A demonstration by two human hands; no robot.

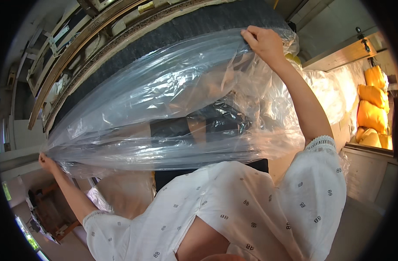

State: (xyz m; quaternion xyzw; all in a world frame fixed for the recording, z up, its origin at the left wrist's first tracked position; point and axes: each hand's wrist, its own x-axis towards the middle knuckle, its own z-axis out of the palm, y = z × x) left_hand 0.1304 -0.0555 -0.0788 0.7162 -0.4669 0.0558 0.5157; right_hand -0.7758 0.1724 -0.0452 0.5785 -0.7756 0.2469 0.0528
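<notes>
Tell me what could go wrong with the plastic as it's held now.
The film narrows to a bunch at the left hand, so it might slip out there. Crumpled folds lie close to the right forearm and could snag or tangle if the right hand pulls further.

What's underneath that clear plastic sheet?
Dark patches and a tan strip show through the clear plastic sheet; what they are is unclear. Glare and folds hide the rest.

Yellow bundles, apparently soft, sit stacked at the far right.
</notes>
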